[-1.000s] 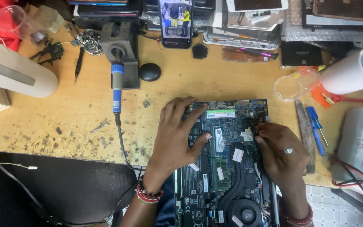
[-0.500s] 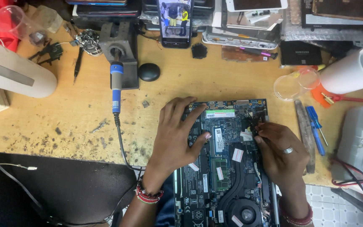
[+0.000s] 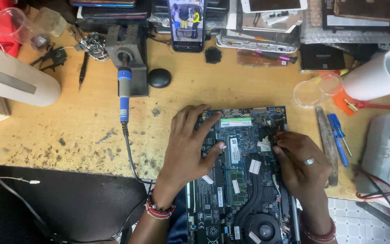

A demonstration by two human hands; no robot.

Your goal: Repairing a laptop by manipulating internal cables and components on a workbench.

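Note:
An opened laptop with its blue circuit board (image 3: 244, 135) and black fan lies on the wooden bench in front of me. My left hand (image 3: 190, 144) rests flat on the board's left side, fingers spread and pressing it down. My right hand (image 3: 301, 162), with a ring on one finger, pinches a small dark part or tool tip at the board's right edge near some wires. What exactly it grips is hidden by the fingers.
A blue-handled soldering iron (image 3: 123, 92) sits in its metal stand at the back. A blue screwdriver (image 3: 337, 135) and a flat tool lie right of the laptop. A phone (image 3: 187, 25) stands propped behind; a clear cup (image 3: 312, 90), white tube and socket strip surround.

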